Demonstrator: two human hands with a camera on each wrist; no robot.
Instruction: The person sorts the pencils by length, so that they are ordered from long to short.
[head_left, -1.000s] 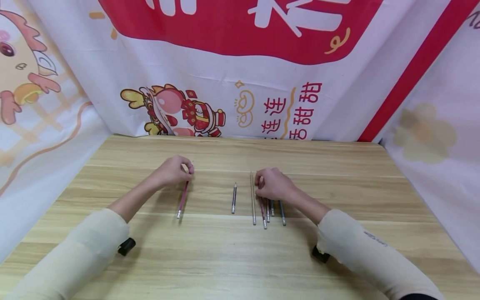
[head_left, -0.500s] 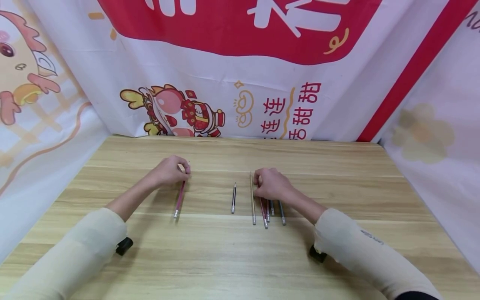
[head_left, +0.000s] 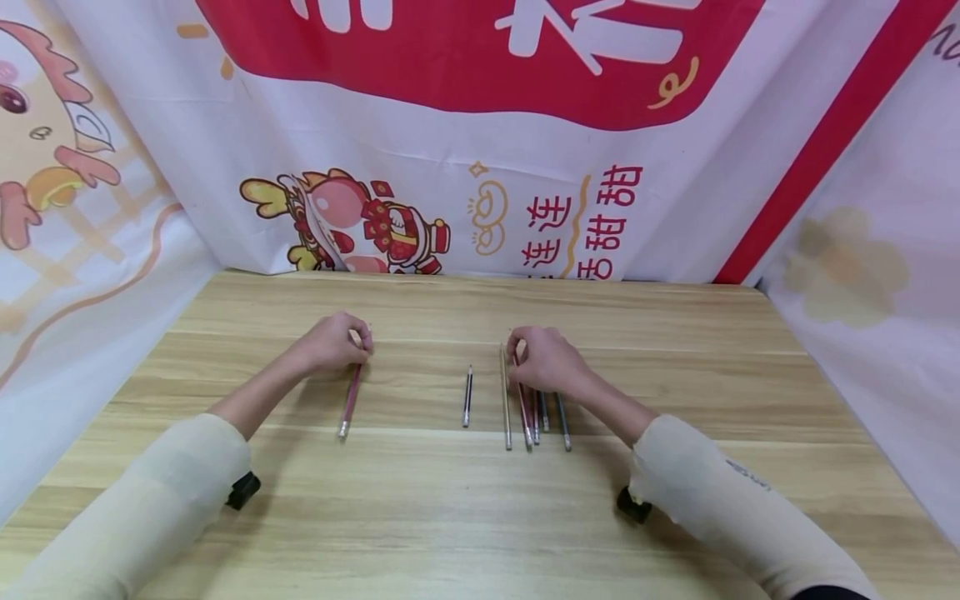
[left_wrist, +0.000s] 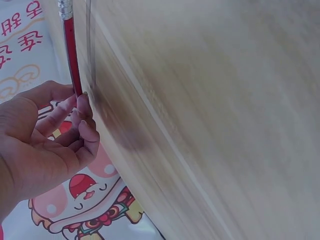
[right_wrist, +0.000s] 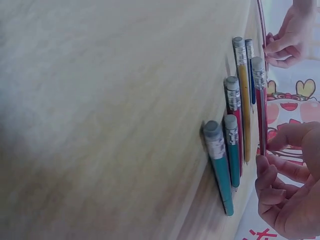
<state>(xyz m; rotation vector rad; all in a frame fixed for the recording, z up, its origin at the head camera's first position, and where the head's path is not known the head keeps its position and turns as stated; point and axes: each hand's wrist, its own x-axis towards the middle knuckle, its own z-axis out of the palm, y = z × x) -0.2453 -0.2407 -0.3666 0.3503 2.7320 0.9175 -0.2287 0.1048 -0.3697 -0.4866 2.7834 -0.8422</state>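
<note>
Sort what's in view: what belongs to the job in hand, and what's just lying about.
In the job:
left hand and the left pencil it pinches
right hand and the right pencil it pinches
probably, lying loose: yellow pencil, dark pencil, red pencil, teal pencils

Only surroundings:
table
cloth
black wrist pieces

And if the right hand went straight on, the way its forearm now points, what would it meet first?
Probably the yellow pencil: in the head view its far end lies just beside the right hand, in that line. The hand's height is unclear, so it could pass over.
</note>
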